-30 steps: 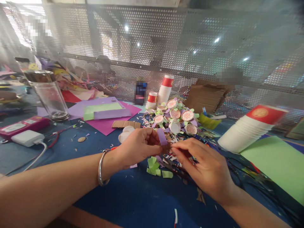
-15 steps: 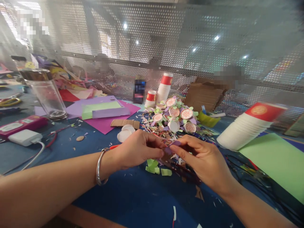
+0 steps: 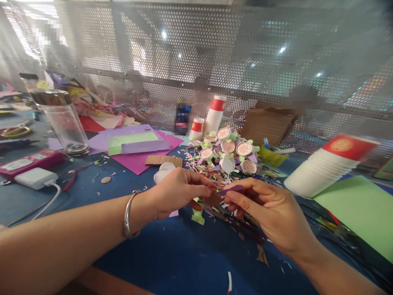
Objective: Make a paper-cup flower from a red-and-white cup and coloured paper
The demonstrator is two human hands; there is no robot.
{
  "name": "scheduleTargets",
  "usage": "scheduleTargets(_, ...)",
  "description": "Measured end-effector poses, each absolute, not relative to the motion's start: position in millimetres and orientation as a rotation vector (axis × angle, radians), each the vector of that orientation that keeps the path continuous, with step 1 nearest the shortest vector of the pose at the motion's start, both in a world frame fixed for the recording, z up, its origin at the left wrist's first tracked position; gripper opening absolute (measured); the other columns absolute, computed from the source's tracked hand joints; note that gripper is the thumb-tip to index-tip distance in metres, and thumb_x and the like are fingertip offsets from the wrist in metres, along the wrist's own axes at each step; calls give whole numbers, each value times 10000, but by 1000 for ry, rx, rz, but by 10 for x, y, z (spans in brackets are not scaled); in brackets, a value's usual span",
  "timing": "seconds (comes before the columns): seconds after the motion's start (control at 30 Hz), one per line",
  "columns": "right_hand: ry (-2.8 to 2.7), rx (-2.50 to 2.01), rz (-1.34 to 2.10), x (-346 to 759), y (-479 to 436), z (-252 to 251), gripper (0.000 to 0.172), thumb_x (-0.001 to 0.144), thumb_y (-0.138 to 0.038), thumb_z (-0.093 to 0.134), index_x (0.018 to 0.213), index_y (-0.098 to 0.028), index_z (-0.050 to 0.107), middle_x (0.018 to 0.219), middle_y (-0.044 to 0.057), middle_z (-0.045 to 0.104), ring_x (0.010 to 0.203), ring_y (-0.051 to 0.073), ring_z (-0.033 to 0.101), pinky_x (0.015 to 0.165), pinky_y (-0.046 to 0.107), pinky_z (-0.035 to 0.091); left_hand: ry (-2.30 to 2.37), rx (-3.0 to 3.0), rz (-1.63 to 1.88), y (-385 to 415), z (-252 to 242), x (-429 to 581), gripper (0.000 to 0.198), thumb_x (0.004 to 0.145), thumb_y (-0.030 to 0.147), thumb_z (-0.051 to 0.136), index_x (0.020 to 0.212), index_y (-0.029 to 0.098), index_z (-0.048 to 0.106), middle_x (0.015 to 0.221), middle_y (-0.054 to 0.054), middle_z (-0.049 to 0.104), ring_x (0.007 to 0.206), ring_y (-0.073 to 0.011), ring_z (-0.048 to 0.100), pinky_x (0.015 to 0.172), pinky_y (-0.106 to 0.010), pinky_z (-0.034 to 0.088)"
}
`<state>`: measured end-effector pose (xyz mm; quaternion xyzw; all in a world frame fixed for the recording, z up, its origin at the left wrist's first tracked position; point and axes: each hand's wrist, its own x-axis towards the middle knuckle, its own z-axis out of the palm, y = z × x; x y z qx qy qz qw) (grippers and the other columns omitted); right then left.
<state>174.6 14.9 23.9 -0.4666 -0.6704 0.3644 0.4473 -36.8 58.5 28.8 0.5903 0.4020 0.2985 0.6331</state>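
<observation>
Both hands work just before the flowers (image 3: 229, 153): left hand (image 3: 178, 192) pinched shut on a brown scrap (image 3: 213, 199), right hand (image 3: 270, 213) pinching the strip (image 3: 231, 189), which has swung from upright to flat across the scrap, apparently joining it.

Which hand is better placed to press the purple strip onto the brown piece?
Probably the right hand: its fingers pinch the purple strip right above the brown piece, which the left hand seems to hold.
</observation>
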Motion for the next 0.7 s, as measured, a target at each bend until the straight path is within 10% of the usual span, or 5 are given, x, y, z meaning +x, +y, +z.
scheduleTargets(0.7, -1681, -1268, 1064, 1767, 177, 230, 206, 865, -400, 725, 978, -235, 675, 727, -28, 656, 568, 76, 555, 498, 159, 437, 853, 1446, 863, 621, 216, -353, 208, 740, 189, 741, 934, 119, 722, 826, -43, 699, 710, -125, 646, 704, -285, 559)
